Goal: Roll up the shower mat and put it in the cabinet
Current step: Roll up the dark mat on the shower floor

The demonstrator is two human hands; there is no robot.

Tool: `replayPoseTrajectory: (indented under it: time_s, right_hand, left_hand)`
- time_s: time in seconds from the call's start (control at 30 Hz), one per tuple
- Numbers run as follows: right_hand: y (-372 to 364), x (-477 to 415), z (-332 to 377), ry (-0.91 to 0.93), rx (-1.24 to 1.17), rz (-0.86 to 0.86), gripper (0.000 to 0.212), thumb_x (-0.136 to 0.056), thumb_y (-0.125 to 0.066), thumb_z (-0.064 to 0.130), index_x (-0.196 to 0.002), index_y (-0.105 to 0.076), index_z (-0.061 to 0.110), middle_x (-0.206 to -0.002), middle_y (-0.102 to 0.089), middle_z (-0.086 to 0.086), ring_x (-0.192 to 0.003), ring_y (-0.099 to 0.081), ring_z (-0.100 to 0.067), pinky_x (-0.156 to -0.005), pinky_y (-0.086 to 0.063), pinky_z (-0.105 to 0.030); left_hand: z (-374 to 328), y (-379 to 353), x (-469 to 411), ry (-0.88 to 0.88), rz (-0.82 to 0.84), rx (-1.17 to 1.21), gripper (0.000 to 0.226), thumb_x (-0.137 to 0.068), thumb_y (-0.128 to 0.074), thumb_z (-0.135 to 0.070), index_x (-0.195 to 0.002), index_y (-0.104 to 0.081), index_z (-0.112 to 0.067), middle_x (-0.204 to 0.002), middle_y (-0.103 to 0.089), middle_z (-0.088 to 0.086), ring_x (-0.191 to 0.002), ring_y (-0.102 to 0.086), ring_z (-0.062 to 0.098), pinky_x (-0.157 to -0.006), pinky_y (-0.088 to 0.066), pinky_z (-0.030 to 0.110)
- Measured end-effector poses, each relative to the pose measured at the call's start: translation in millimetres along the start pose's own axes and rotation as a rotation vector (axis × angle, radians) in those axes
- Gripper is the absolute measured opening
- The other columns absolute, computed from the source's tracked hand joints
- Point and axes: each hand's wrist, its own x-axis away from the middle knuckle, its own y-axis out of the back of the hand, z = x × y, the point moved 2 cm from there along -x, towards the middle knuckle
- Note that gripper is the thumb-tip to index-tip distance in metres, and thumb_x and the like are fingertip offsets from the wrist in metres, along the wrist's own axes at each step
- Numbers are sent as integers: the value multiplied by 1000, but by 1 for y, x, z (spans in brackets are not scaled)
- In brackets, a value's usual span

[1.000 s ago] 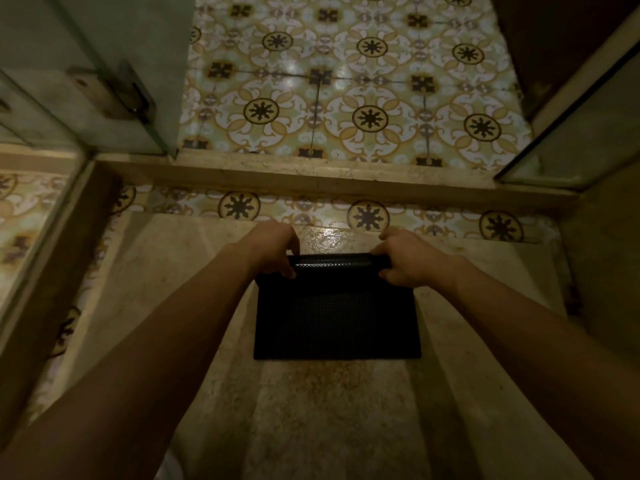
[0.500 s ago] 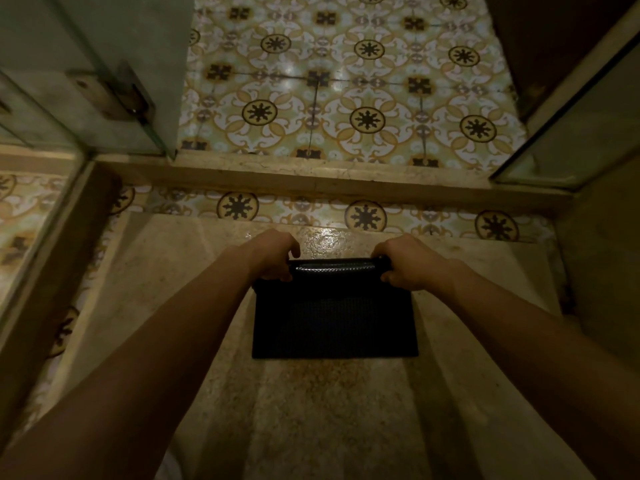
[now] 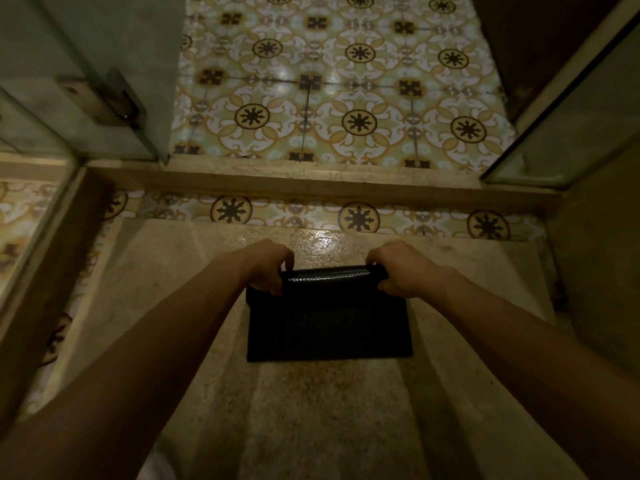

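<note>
Black shower mat point(image 3: 329, 327) lies on the beige stone shower floor point(image 3: 311, 410), near part still flat, far edge curled into a tight roll. Left hand point(image 3: 265, 266) is clamped on the roll's left end, right hand point(image 3: 403, 268) on its right end, fingers curled over the top on both, forearms coming in from the near corners. Beyond: wet patch on the stone, strip of patterned tile, raised stone curb point(image 3: 311, 178), then patterned tile floor point(image 3: 346, 81); glass panel point(image 3: 86, 64) far left, another point(image 3: 571, 116) far right.

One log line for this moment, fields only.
step: rolling | mat: part rolled, rest flat on floor | left hand: on roll | right hand: on roll | cabinet: not seen
</note>
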Motion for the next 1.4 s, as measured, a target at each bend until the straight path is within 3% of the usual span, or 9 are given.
replayPoseTrajectory:
  time_s: [0.33,0.43,0.57,0.67,0.87,1.0,1.1,1.27,1.4]
  right_hand:
    - [-9,4,1,34,51,-33,50,-64,-86,30,-104,-59,17,-106,-57,-7,-96,-56,-26,-73,-46,-33]
    - [-9,6,-3,56,81,21,53,-68,-83,32,-111,-56,17,-107,-60,-9,-97,-57,-27,-71,-42,-32]
    - [-5,5,-5,48,67,92,54,-74,-74,22,-125,-55,17,-112,-63,-12,-103,-59,-30,-81,-52,-37]
    - [-8,6,-3,33,115,53,42,-71,-76,21,-111,-63,16,-106,-66,-11,-99,-61,-29,-79,-54,-37]
    - [-12,6,-1,50,185,61,50,-60,-87,31,-97,-56,19,-100,-60,-7,-91,-57,-26,-64,-41,-32]
    - [-7,5,-11,44,83,218,44,-72,-78,18,-109,-54,24,-107,-60,-6,-84,-53,-19,-64,-45,-32]
    - [-6,5,-13,36,79,237,47,-77,-72,11,-116,-52,29,-109,-63,-7,-82,-55,-18,-64,-49,-32]
    - [-11,3,-13,-9,204,186,68,-65,-88,21,-125,-56,22,-111,-63,-8,-94,-59,-25,-66,-44,-32]
    - [-12,6,-20,25,199,192,55,-65,-86,30,-114,-65,20,-103,-66,-5,-94,-61,-24,-70,-48,-33]
  left_hand:
    - [2,-15,5,-39,-22,19,58,-61,-90,-28,-103,-51,-29,-118,-65,3,-104,-58,22,-81,-53,38]
    - [-2,-15,5,-49,-30,-27,59,-62,-90,-27,-107,-51,-26,-117,-65,5,-101,-58,24,-76,-51,36]
    - [0,-11,6,-40,34,-53,61,-65,-87,-25,-113,-49,-28,-122,-62,6,-102,-57,23,-73,-48,34]
    - [1,-12,6,-29,57,-80,68,-64,-88,-25,-121,-50,-31,-123,-62,4,-106,-57,23,-80,-49,35]
    - [-5,-19,7,-50,12,-193,75,-60,-91,-31,-124,-52,-29,-121,-59,5,-105,-56,25,-75,-45,33]
    - [-4,-18,6,-42,11,-191,76,-59,-91,-31,-125,-53,-28,-122,-60,5,-108,-56,25,-77,-45,33]
    - [-4,-17,8,-46,11,-187,74,-60,-90,-31,-124,-53,-27,-122,-61,5,-108,-55,25,-79,-47,35]
    - [-9,-18,10,-70,5,-262,73,-55,-92,-34,-116,-52,-27,-109,-62,3,-89,-53,20,-69,-46,33]
    - [-9,-19,6,-66,13,-260,71,-56,-92,-33,-115,-53,-26,-109,-62,4,-87,-52,20,-70,-47,33]
